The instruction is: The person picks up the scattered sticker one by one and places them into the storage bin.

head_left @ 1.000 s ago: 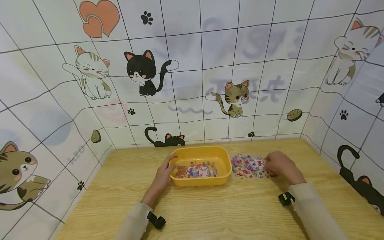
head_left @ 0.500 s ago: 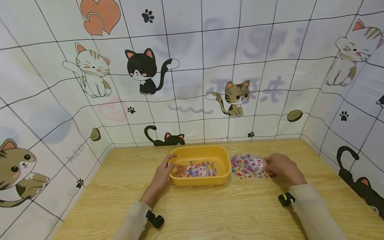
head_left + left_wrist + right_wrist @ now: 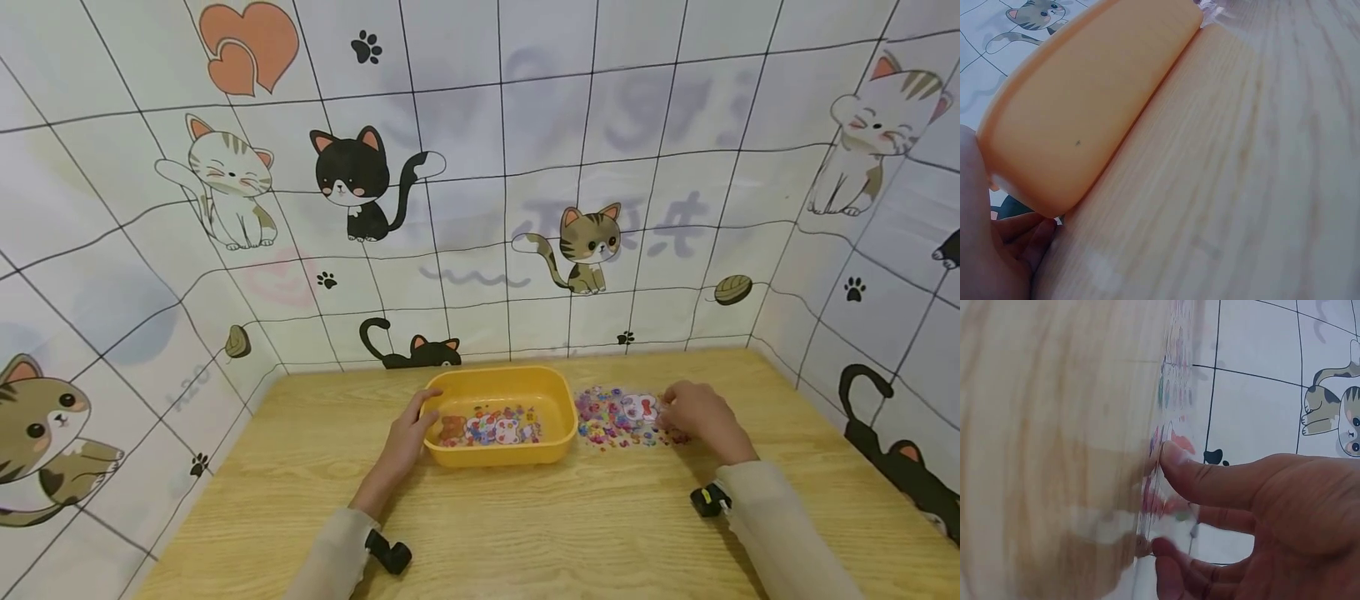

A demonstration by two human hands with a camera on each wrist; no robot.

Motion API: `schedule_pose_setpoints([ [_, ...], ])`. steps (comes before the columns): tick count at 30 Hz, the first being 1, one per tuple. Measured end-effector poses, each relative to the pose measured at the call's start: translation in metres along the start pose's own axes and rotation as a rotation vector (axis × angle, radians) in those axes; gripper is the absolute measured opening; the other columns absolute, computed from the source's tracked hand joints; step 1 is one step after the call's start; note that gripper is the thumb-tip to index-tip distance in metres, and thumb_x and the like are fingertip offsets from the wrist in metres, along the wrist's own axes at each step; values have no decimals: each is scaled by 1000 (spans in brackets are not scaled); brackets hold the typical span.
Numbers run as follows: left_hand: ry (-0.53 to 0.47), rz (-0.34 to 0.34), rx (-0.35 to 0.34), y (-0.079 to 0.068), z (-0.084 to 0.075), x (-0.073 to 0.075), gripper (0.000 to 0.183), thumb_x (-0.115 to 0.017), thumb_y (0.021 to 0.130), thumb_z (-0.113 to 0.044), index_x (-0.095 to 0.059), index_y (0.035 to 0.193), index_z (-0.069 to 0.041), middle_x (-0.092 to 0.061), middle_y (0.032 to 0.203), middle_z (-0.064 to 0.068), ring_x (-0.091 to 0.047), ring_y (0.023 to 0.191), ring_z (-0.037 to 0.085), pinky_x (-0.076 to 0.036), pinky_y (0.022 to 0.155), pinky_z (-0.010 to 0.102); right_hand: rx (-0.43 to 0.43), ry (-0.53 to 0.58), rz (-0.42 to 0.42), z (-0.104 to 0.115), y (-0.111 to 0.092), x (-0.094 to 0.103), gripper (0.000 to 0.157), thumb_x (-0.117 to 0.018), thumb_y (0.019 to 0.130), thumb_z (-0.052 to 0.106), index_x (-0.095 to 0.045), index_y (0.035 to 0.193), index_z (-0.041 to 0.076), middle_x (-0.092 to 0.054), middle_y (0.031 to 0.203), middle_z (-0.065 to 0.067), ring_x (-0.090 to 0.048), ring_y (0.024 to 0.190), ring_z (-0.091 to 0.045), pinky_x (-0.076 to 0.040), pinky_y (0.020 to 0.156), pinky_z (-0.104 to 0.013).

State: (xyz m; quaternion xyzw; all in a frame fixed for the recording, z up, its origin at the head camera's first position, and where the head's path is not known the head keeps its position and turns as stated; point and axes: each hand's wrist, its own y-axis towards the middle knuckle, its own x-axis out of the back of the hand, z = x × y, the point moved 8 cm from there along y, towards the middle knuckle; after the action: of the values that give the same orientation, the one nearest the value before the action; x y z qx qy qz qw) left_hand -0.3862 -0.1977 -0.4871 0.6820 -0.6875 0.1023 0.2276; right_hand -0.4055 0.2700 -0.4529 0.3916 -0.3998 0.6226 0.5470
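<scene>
A yellow basin stands on the wooden table, its outer wall seen close up in the left wrist view. My left hand grips its left end, thumb over the rim and fingers round the outside. Inside the basin lie colourful gem-like bits and flat cartoon figures, one a brown bear. Right of the basin is a flat, shiny clear plastic packet with similar bits and a white figure with a red bow. My right hand pinches its right end between thumb and bent fingers; the fingertips are partly hidden in the head view.
The wooden table meets a white wall sheet printed with cats and black lines at the back and both sides. Black wrist cameras sit on the left sleeve and the right sleeve.
The head view has tilted slightly. Both hands, the basin and the packet keep almost the same places; the right wrist has shifted a little to the left.
</scene>
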Motion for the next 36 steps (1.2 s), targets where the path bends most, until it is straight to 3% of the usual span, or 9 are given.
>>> schedule_pose_setpoints([
  [4,4,-5,5,-1,2,1,39,-49,108,-26,-53,146,-27,-45,162,11,-40,151,39,-29,123,62,-5,-8,-18,0,-2,1,44,-78,89,22,-62,114,-11,-67,95,-22,-56,75,-27,-51,69,-46],
  [10,-6,-3,-5,-2,2,0,39,-50,107,-25,-54,146,-26,-44,162,12,-40,150,38,-31,123,61,-28,27,-31,-3,-2,1,41,-81,86,21,-55,102,-7,-56,79,-14,-50,70,-26,-41,64,-39],
  [20,-17,0,-12,-2,0,0,39,-50,107,-24,-54,146,-25,-44,163,12,-37,153,37,-29,124,61,-21,82,-64,-4,-4,13,57,-62,85,5,-46,132,-22,-58,120,-42,-51,75,-30,-44,64,-39],
  [24,-12,-3,-13,-1,-1,0,39,-50,107,-25,-54,146,-25,-44,162,12,-39,152,38,-30,123,61,-62,147,-74,-9,-4,20,64,-53,82,4,-34,135,-26,-55,97,-39,-41,62,-23,-35,55,-33],
  [26,-13,-3,-13,-1,-1,0,39,-50,108,-25,-53,146,-25,-44,163,12,-40,151,38,-31,123,61,-69,138,-83,-11,-4,23,63,-52,81,5,-37,133,-28,-56,96,-38,-41,59,-21,-34,53,-31],
  [28,-16,0,-13,-1,0,0,39,-49,108,-25,-53,146,-25,-43,163,12,-39,151,38,-30,123,61,-52,129,-88,-11,-4,26,33,-51,81,5,-57,102,-21,-56,79,-27,-38,55,-17,-31,51,-28],
  [32,-12,1,-9,-1,0,0,39,-50,107,-25,-53,146,-25,-43,163,12,-39,152,39,-30,124,61,-41,104,-109,-10,-6,33,25,-56,90,8,-71,85,-10,-66,72,-13,-55,61,-19,-38,54,-28],
  [33,-10,1,-8,-1,0,0,39,-50,107,-25,-54,146,-25,-44,163,12,-39,152,39,-30,123,61,-45,113,-106,-11,-6,34,26,-56,92,9,-72,84,-10,-66,68,-10,-57,61,-19,-40,53,-29],
  [36,-6,2,-10,-1,-1,-1,39,-50,107,-25,-54,146,-25,-44,162,12,-39,152,39,-30,123,61,-78,117,-100,-13,-11,38,35,-56,97,15,-71,113,-12,-74,83,-14,-67,74,-25,-47,57,-34],
])
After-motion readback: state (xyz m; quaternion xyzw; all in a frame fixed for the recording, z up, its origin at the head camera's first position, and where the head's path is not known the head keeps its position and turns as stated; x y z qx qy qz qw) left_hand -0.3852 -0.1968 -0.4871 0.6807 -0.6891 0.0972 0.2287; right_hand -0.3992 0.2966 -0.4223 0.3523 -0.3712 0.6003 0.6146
